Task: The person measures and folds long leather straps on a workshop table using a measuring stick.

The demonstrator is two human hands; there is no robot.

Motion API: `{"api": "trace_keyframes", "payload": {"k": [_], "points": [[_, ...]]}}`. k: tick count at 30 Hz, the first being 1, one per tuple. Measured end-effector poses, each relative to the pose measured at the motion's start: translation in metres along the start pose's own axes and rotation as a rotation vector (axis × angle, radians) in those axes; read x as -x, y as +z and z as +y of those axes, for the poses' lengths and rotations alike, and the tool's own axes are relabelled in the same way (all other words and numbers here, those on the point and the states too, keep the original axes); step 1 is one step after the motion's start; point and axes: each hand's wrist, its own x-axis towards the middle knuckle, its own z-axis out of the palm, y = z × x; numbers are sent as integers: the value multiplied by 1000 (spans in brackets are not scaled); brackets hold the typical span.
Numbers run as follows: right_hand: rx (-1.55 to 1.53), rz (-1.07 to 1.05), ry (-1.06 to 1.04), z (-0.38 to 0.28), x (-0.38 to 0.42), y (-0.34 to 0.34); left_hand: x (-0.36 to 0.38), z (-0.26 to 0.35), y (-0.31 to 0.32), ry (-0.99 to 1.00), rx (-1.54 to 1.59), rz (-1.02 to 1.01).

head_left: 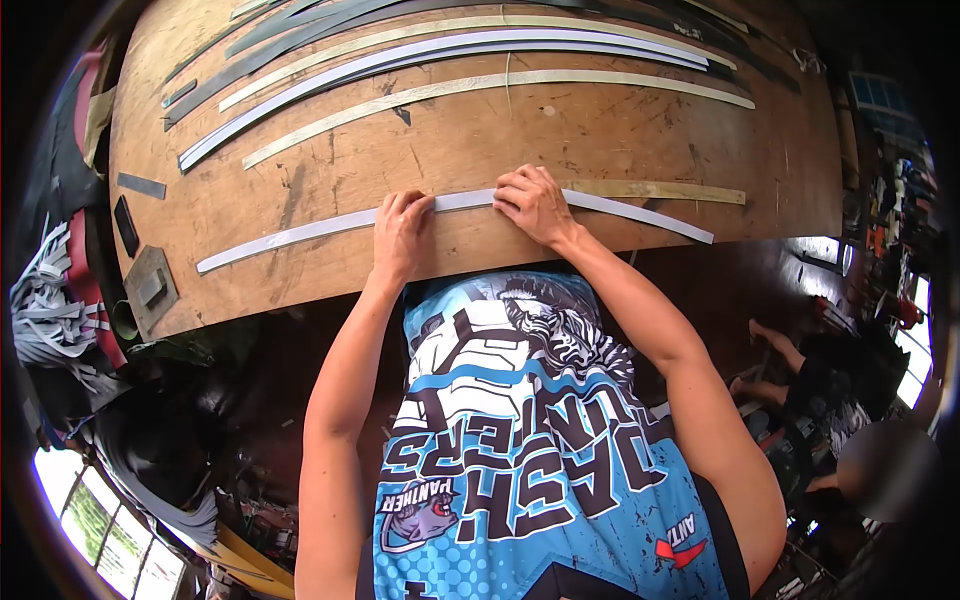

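Note:
A long, narrow white strip (310,234) lies across the front of the wooden table. My left hand (403,228) has its fingers curled down onto the strip left of its middle, closed on it. A short way to the right, my right hand (535,207) pinches the same strip, fingers bent together over it. Beyond the right hand the strip slants down to the table's front edge. A yellowish flat stick (670,190), like a wooden ruler, extends to the right from behind that hand.
Farther back on the table (560,140) lie a pale slat (480,85), white strips (420,50) and several dark strips. A small block on a flat plate (152,285) rests at the left corner. Grey strips (60,310) hang at the left; another person (840,380) is at the right.

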Motion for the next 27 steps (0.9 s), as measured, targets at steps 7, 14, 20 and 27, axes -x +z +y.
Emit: {"api": "trace_keyframes", "payload": {"k": [7, 14, 20, 27], "points": [[-17, 8, -15, 1, 1, 0, 0, 0, 0, 1, -14, -14], [-14, 15, -36, 1, 1, 0, 0, -1, 0, 9, -11, -20], [-10, 8, -45, 1, 1, 2, 1, -3, 0, 2, 3, -17], [16, 2, -54, 0, 1, 0, 3, 1, 1, 11, -31, 1]]}}
